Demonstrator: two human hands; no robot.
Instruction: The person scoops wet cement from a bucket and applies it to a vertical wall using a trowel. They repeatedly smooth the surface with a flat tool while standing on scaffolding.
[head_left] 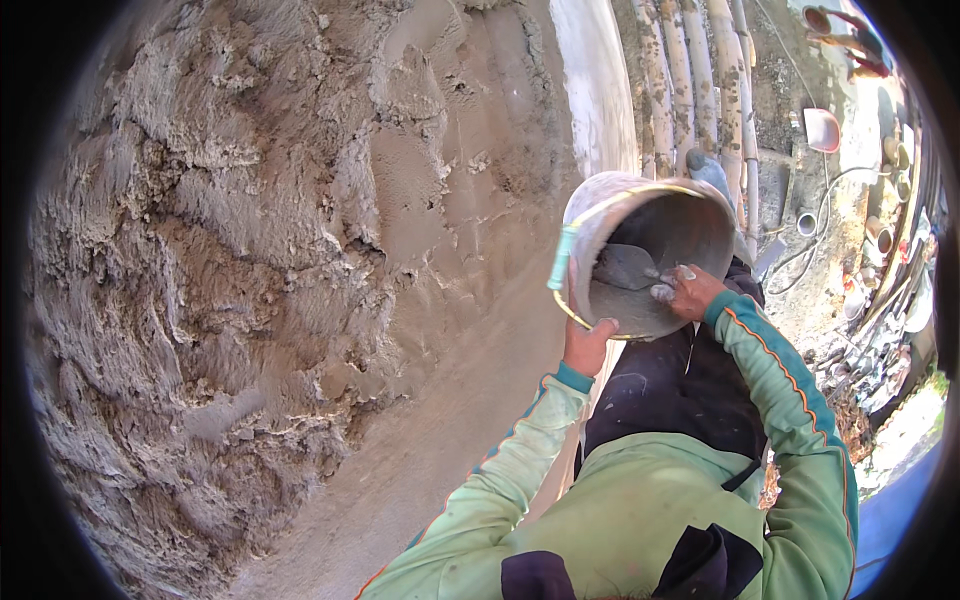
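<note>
A pale, cement-stained bucket (600, 192) is tilted in front of my legs, its mouth turned toward me. Its yellow wire handle with a green grip (563, 258) hangs over the left side. My left hand (587, 343) is closed on the bucket's lower left rim, thumb over the edge. My right hand (690, 294) reaches into the mouth from the right, fingers wrapped round the handle of a trowel. The trowel's grey blade (625, 267) lies inside, against the bucket's inner wall. Grey residue coats the inside. The trowel's handle is mostly hidden by my fingers.
Rough, wet grey mortar (250, 230) covers the broad surface on my left, smoother along its right side. A pale edge strip (590, 80) borders it. Bamboo poles (700, 80) lie ahead. At right are a pinkish container (822, 130), a cable (822, 225) and scattered debris.
</note>
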